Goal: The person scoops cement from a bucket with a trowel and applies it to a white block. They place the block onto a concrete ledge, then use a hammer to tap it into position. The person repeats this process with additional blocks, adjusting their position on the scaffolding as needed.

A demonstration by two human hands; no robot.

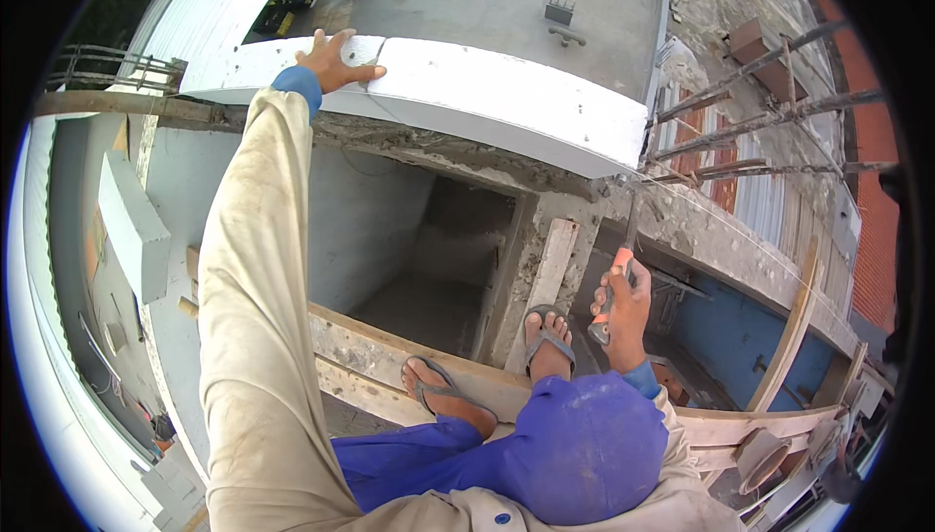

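Hand (334, 62) on block (506, 94) — trowel (616, 274) gripped

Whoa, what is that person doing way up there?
The person stands in sandals on a wooden plank high up on a building. Their left hand lies flat on a big white block set on top of a rough wall. Their right hand grips a tool with an orange handle, its metal end pointing up toward the block's edge. A thin string runs along the wall.
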